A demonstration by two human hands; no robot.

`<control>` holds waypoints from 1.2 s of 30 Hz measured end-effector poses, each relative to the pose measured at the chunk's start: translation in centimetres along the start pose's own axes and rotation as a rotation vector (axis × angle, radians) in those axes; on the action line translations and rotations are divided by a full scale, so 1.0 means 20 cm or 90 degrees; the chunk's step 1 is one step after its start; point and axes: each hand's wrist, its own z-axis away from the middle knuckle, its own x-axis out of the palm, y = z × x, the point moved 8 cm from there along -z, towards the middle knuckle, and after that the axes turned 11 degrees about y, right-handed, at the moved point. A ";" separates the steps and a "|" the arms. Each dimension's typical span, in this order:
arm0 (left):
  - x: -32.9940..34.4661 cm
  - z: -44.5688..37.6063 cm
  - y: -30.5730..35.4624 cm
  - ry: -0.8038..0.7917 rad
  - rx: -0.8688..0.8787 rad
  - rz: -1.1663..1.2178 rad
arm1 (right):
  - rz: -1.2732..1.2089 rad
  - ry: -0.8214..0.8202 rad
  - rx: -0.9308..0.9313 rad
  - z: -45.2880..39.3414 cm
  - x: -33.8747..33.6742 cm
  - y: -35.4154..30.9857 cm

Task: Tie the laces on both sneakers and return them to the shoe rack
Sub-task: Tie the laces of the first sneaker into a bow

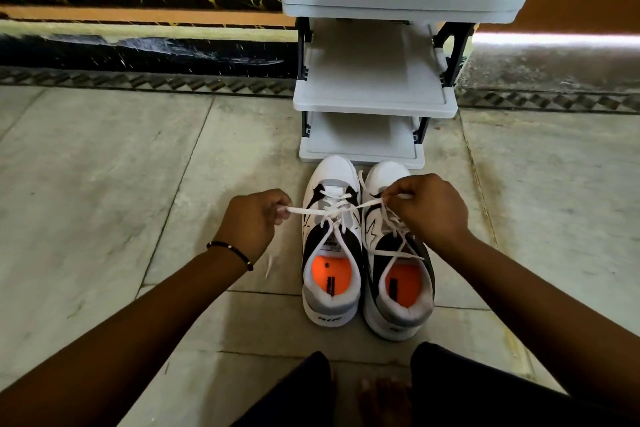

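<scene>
On the tiled floor (104, 184), just in front of the white shoe rack (374, 100), two white-and-black sneakers stand side by side, toes toward the rack. The left hand (254, 218) pinches one end of the left sneaker's (330, 246) lace (311, 211) and the right hand (429, 208) pinches the other end, the lace stretched taut between them over a crossing. The right sneaker's (398, 270) laces lie loose. A beaded bracelet (230, 253) circles the left wrist.

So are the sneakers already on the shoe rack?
No, both sneakers stand on the floor in front of the shoe rack, whose visible shelves are bare.
</scene>
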 end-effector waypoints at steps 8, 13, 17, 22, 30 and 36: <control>0.10 0.10 -0.10 -0.087 0.017 -0.075 | 0.205 0.050 -0.253 0.08 0.06 -0.04; 0.25 0.11 0.04 -0.172 0.060 -0.049 | 0.090 -0.135 -0.341 0.17 0.24 -0.20; 0.21 0.09 0.08 -0.122 0.066 -0.059 | -0.028 -0.190 -0.229 0.20 0.28 -0.18; 0.20 0.13 0.09 -0.130 0.108 -0.096 | -0.069 -0.160 -0.219 0.23 0.26 -0.17; 0.16 0.10 0.05 -0.151 0.113 -0.203 | 0.011 -0.122 -0.269 0.22 0.25 -0.19; 0.14 0.08 0.06 -0.141 0.092 -0.198 | 0.063 -0.106 -0.302 0.23 0.23 -0.19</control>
